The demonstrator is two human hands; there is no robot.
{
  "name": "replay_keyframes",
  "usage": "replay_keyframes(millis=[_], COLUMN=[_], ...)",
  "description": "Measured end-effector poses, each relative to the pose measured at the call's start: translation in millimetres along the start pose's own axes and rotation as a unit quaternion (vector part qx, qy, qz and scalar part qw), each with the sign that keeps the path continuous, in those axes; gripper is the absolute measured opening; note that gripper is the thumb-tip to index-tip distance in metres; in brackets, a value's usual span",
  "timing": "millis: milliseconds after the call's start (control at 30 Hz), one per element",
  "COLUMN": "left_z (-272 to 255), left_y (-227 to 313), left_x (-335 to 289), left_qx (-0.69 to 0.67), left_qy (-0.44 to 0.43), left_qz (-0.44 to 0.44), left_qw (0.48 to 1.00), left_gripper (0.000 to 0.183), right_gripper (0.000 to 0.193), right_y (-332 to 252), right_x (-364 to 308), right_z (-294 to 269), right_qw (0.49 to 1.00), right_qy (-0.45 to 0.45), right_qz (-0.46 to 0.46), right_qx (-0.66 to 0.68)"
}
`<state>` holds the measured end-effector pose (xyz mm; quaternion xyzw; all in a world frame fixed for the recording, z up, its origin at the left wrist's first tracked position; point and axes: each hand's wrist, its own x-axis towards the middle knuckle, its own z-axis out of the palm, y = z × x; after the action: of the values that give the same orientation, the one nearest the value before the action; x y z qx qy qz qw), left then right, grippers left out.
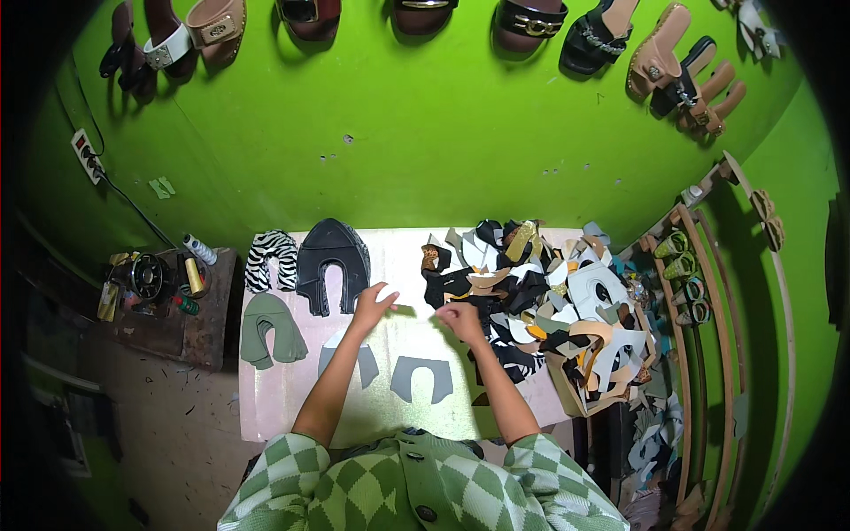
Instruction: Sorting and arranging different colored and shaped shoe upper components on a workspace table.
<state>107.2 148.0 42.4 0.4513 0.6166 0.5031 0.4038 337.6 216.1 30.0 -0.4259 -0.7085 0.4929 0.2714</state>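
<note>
My left hand [375,306] is over the middle of the table, thumb and fingers apart. Just right of it is a small dark olive strip [405,311]; whether my fingers touch it I cannot tell. Across a short gap, my right hand [460,320] has its fingertips pinched together, and what they hold, if anything, is too small to make out. Nearer me lie two grey U-shaped cut pieces, the left one [368,365] partly behind my left forearm, the right one [422,377] in full view. Beyond my left hand rests a stack of black U-shaped pieces [331,257].
Zebra-patterned pieces [259,265] and green U-shaped pieces [271,323] lie at the table's left. A heap of mixed scraps [522,292] covers the right side, spilling around a carton [575,400]. A small side table [208,332] with spools stands left; a wooden rack [708,336] stands right.
</note>
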Motion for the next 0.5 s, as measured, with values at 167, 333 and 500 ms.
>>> replay_keyframes(millis=[167, 333, 500], left_z=[-3, 19, 47], left_y=[16, 11, 1], left_x=[-11, -24, -40], left_qx=[0.016, -0.042, -0.071], left_qy=[0.000, -0.061, -0.120], left_qz=[-0.016, -0.043, -0.073], left_qw=[1.000, 0.996, 0.988], left_gripper=[0.020, 0.022, 0.023], right_gripper=[0.006, 0.040, 0.024], right_y=[19, 12, 4], right_x=[-13, -30, -46], right_z=[-58, -55, -25], right_qw=[0.947, 0.962, 0.969], right_qy=[0.298, 0.250, -0.165], right_qz=[0.053, -0.064, 0.147], right_qx=[-0.106, -0.092, 0.114])
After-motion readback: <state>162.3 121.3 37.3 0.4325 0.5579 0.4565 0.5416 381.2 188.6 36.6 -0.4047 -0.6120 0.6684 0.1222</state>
